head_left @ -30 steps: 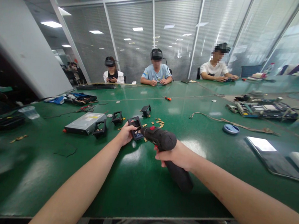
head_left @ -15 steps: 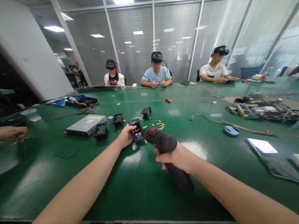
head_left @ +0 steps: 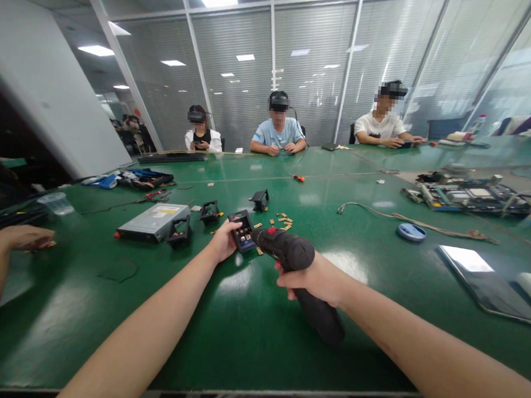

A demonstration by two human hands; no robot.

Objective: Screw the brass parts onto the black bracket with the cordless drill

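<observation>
My left hand (head_left: 225, 240) grips a black rectangular block (head_left: 245, 228) with rows of brass-coloured parts, its thumb across the near face. A black cordless screwdriver (head_left: 284, 249) with a red button fills my right hand (head_left: 307, 283), fingers wrapped round the handle. The tool's nose points left at the block's right side; its tip is hidden, so I cannot tell whether they touch. Small brass pieces (head_left: 286, 220) lie scattered just beyond. Around the block stand black plastic frames, one behind it (head_left: 260, 200) and two to its left.
A flat silver optical drive (head_left: 154, 221) lies left of my hands. At the left edge a co-worker's hand (head_left: 34, 238) hovers by a plastic cup (head_left: 55, 203). Rightward are a cable (head_left: 398, 217), a blue round lid (head_left: 411, 232), a glossy tablet-like slab (head_left: 485, 283) and circuit boards (head_left: 473, 195).
The co-worker's hand at the left edge has shifted slightly right, now over the small brass pieces there. My hands, the block and the screwdriver look unmoved.
</observation>
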